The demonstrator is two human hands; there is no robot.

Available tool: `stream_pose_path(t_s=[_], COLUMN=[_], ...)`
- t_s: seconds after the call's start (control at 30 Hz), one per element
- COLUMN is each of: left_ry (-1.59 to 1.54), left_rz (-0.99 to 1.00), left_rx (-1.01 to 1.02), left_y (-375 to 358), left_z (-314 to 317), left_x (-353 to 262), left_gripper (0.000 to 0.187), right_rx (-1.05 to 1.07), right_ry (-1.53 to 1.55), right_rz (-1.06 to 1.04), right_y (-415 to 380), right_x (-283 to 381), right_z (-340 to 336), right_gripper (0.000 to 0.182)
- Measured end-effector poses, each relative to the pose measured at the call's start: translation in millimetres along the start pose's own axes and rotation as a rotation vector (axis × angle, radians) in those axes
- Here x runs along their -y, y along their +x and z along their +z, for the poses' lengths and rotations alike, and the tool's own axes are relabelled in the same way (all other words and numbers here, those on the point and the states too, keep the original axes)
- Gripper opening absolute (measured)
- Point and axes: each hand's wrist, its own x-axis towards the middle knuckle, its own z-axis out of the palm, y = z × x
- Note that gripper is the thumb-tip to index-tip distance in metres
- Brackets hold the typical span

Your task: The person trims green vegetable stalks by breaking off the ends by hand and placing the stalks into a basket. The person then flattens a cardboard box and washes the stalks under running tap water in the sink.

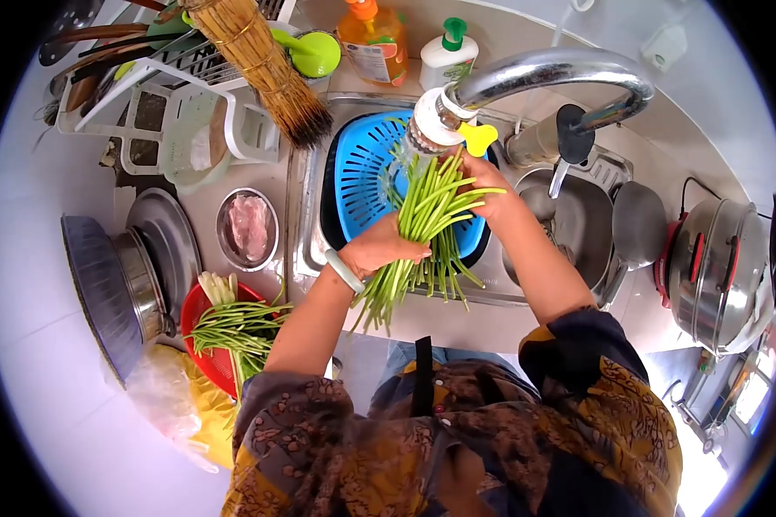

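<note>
A bunch of long green stems (431,207) is held over the blue slotted basket (360,172) in the left sink basin. My left hand (386,247) is closed round the lower part of the bunch, thumb across the stems. Higher up, on the right side of the bunch, my right hand (485,185) grips it close under the tap's white nozzle (435,116). The stem ends hang over the sink's front edge. Part of my right hand's fingers is hidden behind the stems.
A metal bowl of raw meat (248,226) and a red basket with green stems (200,303) stand to the left. The curved tap (560,69) arches above the sink. A bamboo brush (254,65), an orange bottle (373,47) and stacked steamer pots (707,267) surround it.
</note>
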Motion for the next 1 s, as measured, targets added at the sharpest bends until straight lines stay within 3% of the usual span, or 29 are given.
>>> stream_pose_path(t_s=[0.2,0.23,0.33,0.5,0.67,0.73,0.8,0.87,0.9,1.0], left_ry=[-0.001,0.042,0.036,-0.061,-0.097,-0.211,-0.367,-0.514,-0.602,-0.782], left_rz=[-0.051,-0.064,-0.085,-0.033,0.038,0.035,0.039,0.067,0.1,0.215], left_rx=[0.1,0.136,0.135,0.153,0.136,0.109,0.108,0.155,0.113,0.101], left_y=[-3.0,-1.8,-1.6,-5.3,-16.4,-24.0,-27.2,-26.6,-27.6,-24.3], left_z=[-1.9,-4.5,-4.1,-9.4,-9.5,-8.1,-9.3,-15.1,-14.3,-15.2], left_x=[-0.5,1.9,3.3,1.5,-9.5,-14.0,-9.3,-1.4,0.2,6.5], left_gripper=[0.029,0.029,0.03,0.033,0.034,0.037,0.039,0.04,0.046,0.051], right_rx=[0.141,0.046,0.024,-0.113,-0.199,-0.178,-0.249,-0.123,-0.113,-0.207], right_ry=[-0.196,-0.201,-0.327,-0.15,0.038,0.233,0.238,0.333,0.375,0.501], right_rz=[-0.026,-0.056,-0.047,-0.182,-0.091,0.0,-0.108,-0.047,-0.119,-0.185], right_y=[-0.2,-9.4,-1.5,27.4,22.8,7.6,-4.3,15.3,14.1,11.4], right_x=[20.5,23.5,27.8,12.6,7.2,8.9,0.3,-21.0,-23.9,-19.1], right_z=[24.5,40.7,32.5,0.3,-17.4,-13.1,11.0,-34.8,-33.0,-26.0], right_gripper=[0.034,0.025,0.021,0.013,0.013,0.012,0.011,0.016,0.016,0.014])
